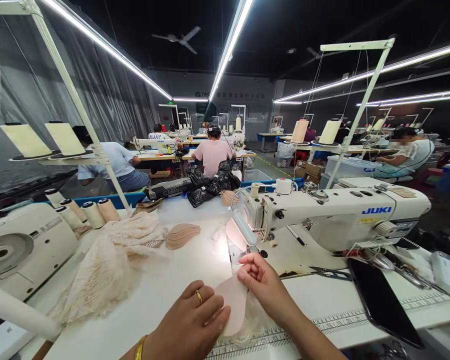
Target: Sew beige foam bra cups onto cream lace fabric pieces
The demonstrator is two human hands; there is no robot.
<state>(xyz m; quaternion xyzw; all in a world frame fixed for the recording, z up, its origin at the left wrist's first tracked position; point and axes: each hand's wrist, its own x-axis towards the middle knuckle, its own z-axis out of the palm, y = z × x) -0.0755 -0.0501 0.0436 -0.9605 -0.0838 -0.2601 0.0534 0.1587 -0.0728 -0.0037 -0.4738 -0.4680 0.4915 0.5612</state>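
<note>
A smooth beige teardrop-shaped fabric pad point(235, 306) is between my hands, in front of the sewing machine point(322, 212). My right hand point(264, 285) pinches its upper end between thumb and fingers, close to the machine's lit needle area. Along the pad's left edge, the curled fingers of my left hand point(195, 322) grip it, with the thumb hidden underneath. Sheer lace point(253, 320) lies partly under the pad, over the printed ruler point(324, 322). Another pale pad point(235, 235) rests by the needle, partly behind the lamp.
Stacked beige pads point(182, 236) and a heap of cream lace point(114, 257) lie to the left. On the right are thread snips point(332, 273) and a black phone point(382, 300). Black plastic bags point(213, 185) sit at the table's back. Several people work beyond.
</note>
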